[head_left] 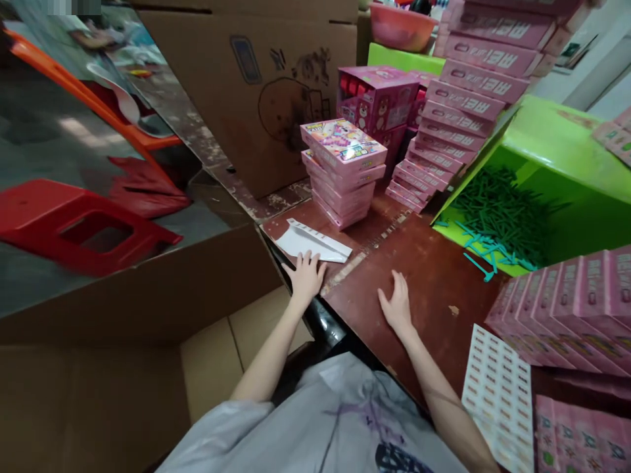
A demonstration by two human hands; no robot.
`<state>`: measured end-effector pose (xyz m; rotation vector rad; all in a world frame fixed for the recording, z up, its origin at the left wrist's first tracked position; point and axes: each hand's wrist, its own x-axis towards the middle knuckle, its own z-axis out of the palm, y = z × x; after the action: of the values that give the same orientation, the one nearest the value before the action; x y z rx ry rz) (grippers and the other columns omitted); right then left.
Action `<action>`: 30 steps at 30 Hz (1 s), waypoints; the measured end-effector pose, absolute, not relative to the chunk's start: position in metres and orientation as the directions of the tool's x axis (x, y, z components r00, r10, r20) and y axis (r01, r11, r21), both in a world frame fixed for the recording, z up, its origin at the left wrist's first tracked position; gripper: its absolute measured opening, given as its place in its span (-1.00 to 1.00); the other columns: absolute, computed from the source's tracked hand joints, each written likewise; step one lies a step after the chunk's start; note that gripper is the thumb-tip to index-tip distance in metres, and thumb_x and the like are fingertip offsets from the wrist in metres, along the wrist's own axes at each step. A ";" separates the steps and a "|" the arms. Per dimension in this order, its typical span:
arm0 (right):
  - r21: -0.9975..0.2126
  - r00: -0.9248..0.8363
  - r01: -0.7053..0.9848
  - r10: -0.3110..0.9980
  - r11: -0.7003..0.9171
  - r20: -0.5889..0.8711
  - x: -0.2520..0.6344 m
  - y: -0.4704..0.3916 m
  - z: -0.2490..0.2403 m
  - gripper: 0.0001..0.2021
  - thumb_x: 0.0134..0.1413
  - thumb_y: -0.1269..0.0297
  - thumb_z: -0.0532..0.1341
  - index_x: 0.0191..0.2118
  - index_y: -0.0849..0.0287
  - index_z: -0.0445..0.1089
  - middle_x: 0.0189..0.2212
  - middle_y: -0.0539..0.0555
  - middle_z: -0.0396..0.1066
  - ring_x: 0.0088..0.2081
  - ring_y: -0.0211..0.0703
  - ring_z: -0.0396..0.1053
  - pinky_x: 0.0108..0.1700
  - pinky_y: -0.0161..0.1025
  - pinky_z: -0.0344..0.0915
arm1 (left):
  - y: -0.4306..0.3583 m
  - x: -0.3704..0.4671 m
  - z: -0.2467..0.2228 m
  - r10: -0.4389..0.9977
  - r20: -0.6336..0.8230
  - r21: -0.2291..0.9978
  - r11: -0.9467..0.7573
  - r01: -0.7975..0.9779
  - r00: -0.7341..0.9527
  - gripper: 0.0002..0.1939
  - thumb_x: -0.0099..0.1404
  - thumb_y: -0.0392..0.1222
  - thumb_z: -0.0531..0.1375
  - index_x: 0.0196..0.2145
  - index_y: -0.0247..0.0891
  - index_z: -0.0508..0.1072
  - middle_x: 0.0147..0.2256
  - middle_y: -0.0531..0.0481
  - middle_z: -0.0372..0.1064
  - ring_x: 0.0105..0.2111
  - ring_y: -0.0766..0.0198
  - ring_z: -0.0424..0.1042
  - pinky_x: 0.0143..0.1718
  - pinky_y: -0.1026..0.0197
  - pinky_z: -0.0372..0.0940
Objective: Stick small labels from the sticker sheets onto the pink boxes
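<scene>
One white paper sheet (298,244), frame centre, spread left-hand (306,279) fingertips at near edge. Right hand (398,305) beside it, fingers loosely open. Sheet likely light, flexible, easily creased; folded strip (323,238) probably firmest grip. Right: green bin (582,151) holding teal plastic sticks (503,213). Lower left: open cardboard box (123,295).
</scene>
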<state>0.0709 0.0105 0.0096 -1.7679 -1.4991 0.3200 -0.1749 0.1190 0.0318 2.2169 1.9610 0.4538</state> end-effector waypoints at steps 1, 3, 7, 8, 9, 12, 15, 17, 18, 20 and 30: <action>-0.713 0.266 0.702 0.926 0.005 0.268 0.068 0.030 0.010 -0.34 0.15 0.12 0.13 0.30 0.33 0.06 0.26 0.34 0.14 0.34 0.08 0.02 0.34 0.15 0.05 | 0.129 -0.182 0.032 0.991 0.119 0.317 -0.092 0.944 0.057 -0.48 0.44 0.01 -0.11 0.19 -0.28 0.33 0.29 -0.33 0.11 0.32 -0.23 -0.02 0.21 -0.55 -0.27; -0.751 0.259 0.661 0.935 0.012 0.243 0.061 0.074 0.010 -0.20 0.03 0.11 0.23 0.33 0.35 0.00 0.26 0.38 0.12 0.32 0.12 0.06 0.33 0.15 0.03 | 0.146 -0.194 0.033 0.994 0.107 0.345 -0.032 0.938 -0.005 -0.49 0.45 -0.02 -0.12 0.16 -0.33 0.34 0.29 -0.37 0.10 0.33 -0.24 -0.04 0.22 -0.53 -0.24; -0.773 0.240 0.634 0.948 0.012 0.211 0.035 0.171 0.017 0.18 -0.26 0.03 0.43 0.38 0.38 -0.21 0.33 0.45 -0.04 0.36 0.21 -0.05 0.39 0.16 -0.16 | 0.168 -0.204 0.050 0.977 0.193 0.447 -0.006 0.895 -0.090 -0.41 0.43 -0.01 -0.10 0.25 -0.47 0.20 0.33 -0.48 -0.07 0.35 -0.29 -0.13 0.23 -0.47 -0.17; -0.774 0.239 0.633 0.954 -0.011 0.182 0.026 0.193 0.019 0.27 -0.34 0.01 0.45 0.39 0.40 -0.27 0.35 0.47 -0.11 0.38 0.24 -0.12 0.39 0.17 -0.23 | 0.172 -0.205 0.062 0.960 0.260 0.484 -0.038 0.874 -0.102 -0.37 0.43 0.01 -0.09 0.28 -0.49 0.13 0.35 -0.48 -0.12 0.36 -0.27 -0.15 0.26 -0.41 -0.16; -0.771 0.239 0.635 0.960 -0.042 0.144 0.017 0.212 0.021 0.34 -0.41 -0.01 0.48 0.39 0.42 -0.32 0.36 0.49 -0.18 0.40 0.28 -0.19 0.40 0.18 -0.30 | 0.175 -0.205 0.078 0.934 0.342 0.514 -0.099 0.852 -0.099 -0.34 0.42 0.04 -0.09 0.30 -0.48 0.08 0.36 -0.46 -0.16 0.38 -0.22 -0.18 0.28 -0.35 -0.16; -0.759 0.297 0.634 0.953 -0.146 0.064 -0.007 0.252 0.023 0.48 -0.55 -0.08 0.50 0.39 0.46 -0.38 0.38 0.54 -0.31 0.42 0.33 -0.32 0.38 0.23 -0.45 | 0.193 -0.205 0.145 0.796 0.605 0.497 -0.396 0.772 0.018 -0.35 0.42 0.13 -0.10 0.33 -0.28 0.06 0.39 -0.25 -0.15 0.41 -0.03 -0.26 0.34 -0.20 -0.21; -0.776 0.415 0.600 0.905 -0.194 0.095 -0.016 0.270 0.018 0.46 -0.53 -0.17 0.47 0.40 0.39 -0.37 0.39 0.49 -0.36 0.42 0.27 -0.34 0.38 0.23 -0.45 | 0.229 -0.199 0.216 0.668 0.727 0.392 -0.595 0.702 0.160 -0.40 0.43 0.16 -0.15 0.30 -0.11 0.15 0.39 -0.09 -0.09 0.41 0.08 -0.28 0.36 -0.12 -0.23; -0.781 0.425 0.599 0.897 -0.175 0.124 -0.012 0.276 0.016 0.44 -0.50 -0.17 0.47 0.40 0.36 -0.37 0.40 0.46 -0.39 0.43 0.25 -0.38 0.38 0.24 -0.45 | 0.261 -0.191 0.246 0.668 0.693 0.351 -0.640 0.684 0.269 -0.41 0.43 0.17 -0.18 0.28 -0.07 0.20 0.37 -0.04 -0.04 0.41 0.10 -0.25 0.36 -0.11 -0.23; -0.778 0.401 0.609 0.906 -0.155 0.135 -0.008 0.278 0.015 0.44 -0.50 -0.14 0.47 0.40 0.35 -0.39 0.40 0.46 -0.41 0.43 0.25 -0.39 0.38 0.26 -0.45 | 0.277 -0.186 0.253 0.680 0.659 0.339 -0.650 0.680 0.322 -0.42 0.44 0.16 -0.19 0.27 -0.07 0.22 0.35 -0.04 0.01 0.40 0.09 -0.22 0.36 -0.13 -0.24; -0.765 0.332 0.635 0.933 -0.111 0.140 0.000 0.282 0.016 0.46 -0.49 -0.09 0.48 0.41 0.34 -0.44 0.40 0.47 -0.40 0.43 0.26 -0.40 0.36 0.30 -0.50 | 0.304 -0.176 0.254 0.695 0.592 0.315 -0.666 0.677 0.409 -0.44 0.45 0.12 -0.19 0.23 -0.10 0.29 0.31 -0.06 0.12 0.38 0.06 -0.12 0.35 -0.17 -0.23; -0.702 0.438 0.685 0.880 -0.194 0.184 0.011 0.213 0.032 0.42 -0.47 -0.01 0.44 0.39 0.46 -0.46 0.34 0.55 -0.19 0.37 0.39 -0.20 0.34 0.32 -0.41 | 0.296 -0.153 0.229 0.491 0.762 0.204 -0.801 0.563 0.422 -0.40 0.45 0.17 -0.24 -0.02 -0.14 0.48 0.04 -0.08 0.46 0.06 0.04 0.32 0.23 -0.12 -0.06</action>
<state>0.0112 0.2129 0.0322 -1.9512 -1.3167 0.3348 -0.1530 0.2964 0.2286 2.7178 1.0088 1.4107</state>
